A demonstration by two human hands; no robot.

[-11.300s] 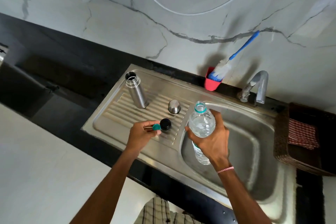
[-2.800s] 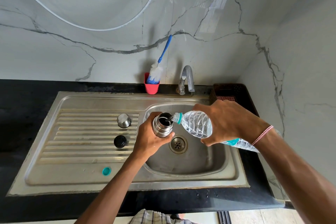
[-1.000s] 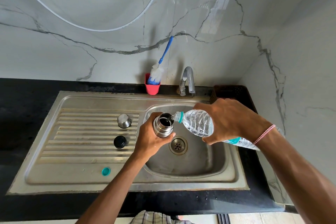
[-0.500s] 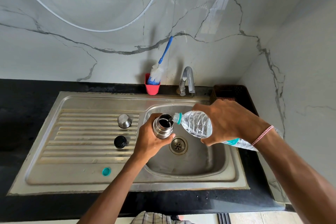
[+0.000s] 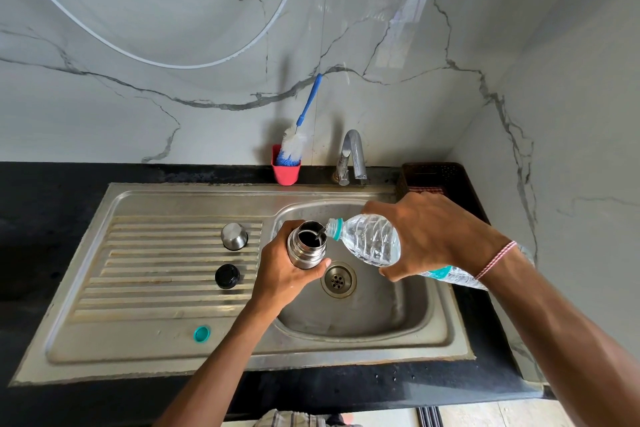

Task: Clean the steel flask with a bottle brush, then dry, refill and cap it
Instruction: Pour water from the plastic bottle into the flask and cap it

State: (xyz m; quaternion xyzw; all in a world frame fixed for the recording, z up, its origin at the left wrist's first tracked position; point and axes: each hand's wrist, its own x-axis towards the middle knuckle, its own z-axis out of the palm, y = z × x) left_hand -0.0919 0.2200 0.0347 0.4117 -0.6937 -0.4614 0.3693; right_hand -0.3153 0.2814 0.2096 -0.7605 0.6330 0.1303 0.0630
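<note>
Two steps are left, by my reading: finishing the refill, then capping. Mid-frame over the sink basin [image 5: 408, 305], the left hand [image 5: 284, 274] grips the steel flask [image 5: 306, 248]. The right hand [image 5: 426, 236] grips a tilted water bottle [image 5: 367, 239], which is pouring into it. The black stopper [image 5: 227, 276] and steel cap [image 5: 234, 236] lie on the drainboard [image 5: 156, 270].

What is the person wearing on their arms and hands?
No gloves, and no sleeves show: both forearms are bare. The right hand has a thin red-and-white thread round its wrist. The left hand and its wrist wear nothing.

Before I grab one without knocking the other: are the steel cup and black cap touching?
Apart. Head view shows bare drainboard ridges between steel cup and black cap.
</note>
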